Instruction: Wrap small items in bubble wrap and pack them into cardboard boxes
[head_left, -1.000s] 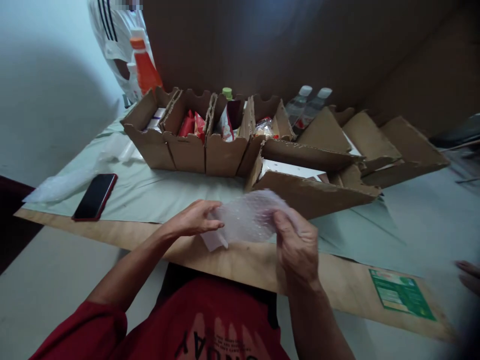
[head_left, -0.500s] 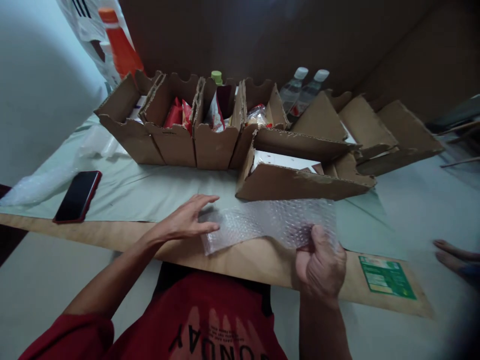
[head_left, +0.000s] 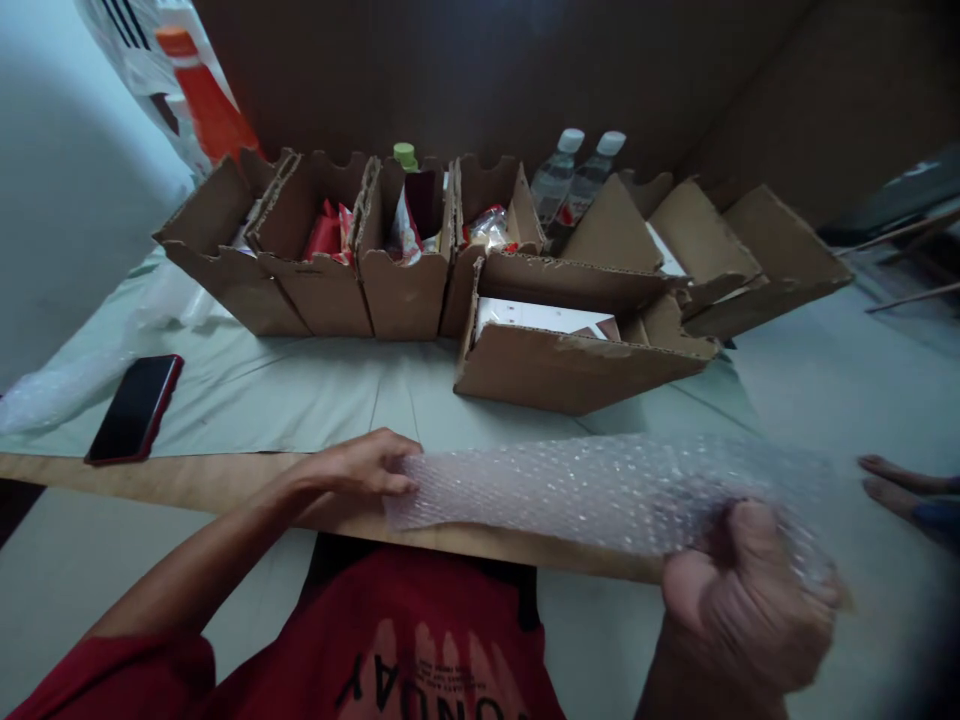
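A long strip of clear bubble wrap (head_left: 592, 488) lies stretched across the near edge of the table. My left hand (head_left: 358, 467) pinches its left end against the wooden table edge, fingers closed on it. My right hand (head_left: 750, 600) is a fist gripping the wrap's right end, low and close to the camera, off the table's near edge. An open cardboard box (head_left: 570, 350) with a white item inside stands just behind the wrap.
A row of cardboard boxes (head_left: 315, 270) with red and white packets lines the back, with water bottles (head_left: 570, 180) behind. A dark phone (head_left: 135, 408) lies at the left. Another person's fingers (head_left: 900, 480) show at the right edge; a person holding an orange bottle (head_left: 206, 95) stands far left.
The bubble wrap went from a bunched wad between both hands to a long strip. My right hand pulled it out to the right and toward me while my left hand held its left end.
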